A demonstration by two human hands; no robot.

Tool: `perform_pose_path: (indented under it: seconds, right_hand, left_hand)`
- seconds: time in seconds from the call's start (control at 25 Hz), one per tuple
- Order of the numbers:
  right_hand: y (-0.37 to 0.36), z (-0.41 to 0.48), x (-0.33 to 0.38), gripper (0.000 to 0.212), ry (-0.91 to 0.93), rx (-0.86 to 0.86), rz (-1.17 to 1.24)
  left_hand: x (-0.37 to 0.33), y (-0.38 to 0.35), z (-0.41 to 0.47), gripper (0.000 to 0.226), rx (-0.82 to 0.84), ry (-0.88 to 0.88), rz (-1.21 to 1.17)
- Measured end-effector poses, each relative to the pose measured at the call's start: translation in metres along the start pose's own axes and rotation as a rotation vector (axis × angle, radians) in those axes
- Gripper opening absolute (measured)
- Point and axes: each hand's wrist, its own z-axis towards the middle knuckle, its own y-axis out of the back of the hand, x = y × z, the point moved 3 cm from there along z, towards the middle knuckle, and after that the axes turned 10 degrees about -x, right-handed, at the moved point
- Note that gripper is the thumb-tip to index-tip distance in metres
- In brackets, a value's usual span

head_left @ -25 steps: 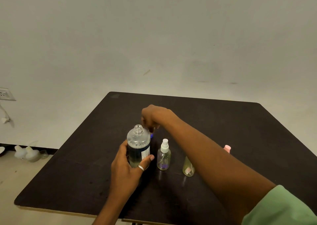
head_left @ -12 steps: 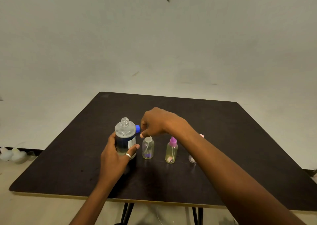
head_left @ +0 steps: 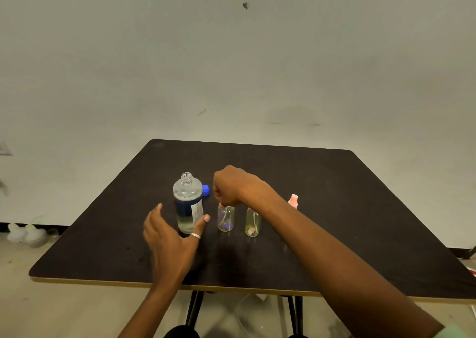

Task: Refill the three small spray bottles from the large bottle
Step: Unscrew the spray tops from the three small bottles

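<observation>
The right hand (head_left: 231, 187) curls its fingers down over the spray head of the first small bottle (head_left: 226, 219), which stands upright directly beneath it, apparently pinching it. Rightward stand the second small bottle (head_left: 253, 223) and the pink-topped third bottle (head_left: 293, 200) — three small bottles. Leftward stands one uncapped large bottle (head_left: 188, 203), upright, with one blue cap (head_left: 205, 190) behind it — nearer the left hand (head_left: 170, 237), which is spread, thumb by the label.

This is a bare, plain indoor room: a scuffed off-white painted wall (head_left: 231, 67) fills the background, with a white wall socket (head_left: 5, 148) at its left edge. A dark brown square bench with a pale edge band (head_left: 360, 188) stands on thin black metal legs (head_left: 193, 309) over a pale floor (head_left: 64, 309). Rounded white plastic bottles (head_left: 33, 236) sit on that floor against the dark skirting (head_left: 3, 226).
</observation>
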Motion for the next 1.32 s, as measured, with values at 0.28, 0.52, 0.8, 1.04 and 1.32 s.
perform_pose_path:
  seconds: [0.28,0.52,0.8,1.04,1.32]
  right_hand:
    - [0.001,-0.009,-0.007,0.015,0.003,0.033,0.016]
    - [0.0,-0.01,-0.006,0.015,0.016,0.014,0.041]
    - [-0.003,-0.009,-0.004,0.015,0.032,-0.034,0.039]
    - [-0.006,-0.014,-0.007,0.019,0.013,-0.08,-0.002]
    - [-0.009,-0.014,0.001,0.02,0.012,-0.094,-0.05]
  left_hand:
    - [-0.041,-0.008,-0.056,0.061,-0.013,-0.536,-0.032]
    - [-0.05,-0.041,-0.059,0.071,0.207,-0.225,-0.184]
    - [-0.046,-0.054,-0.04,0.045,0.217,-0.083,-0.177]
    - [-0.043,-0.054,-0.039,0.038,0.195,-0.114,-0.18]
    - [-0.047,-0.05,-0.04,0.044,0.193,-0.139,-0.218]
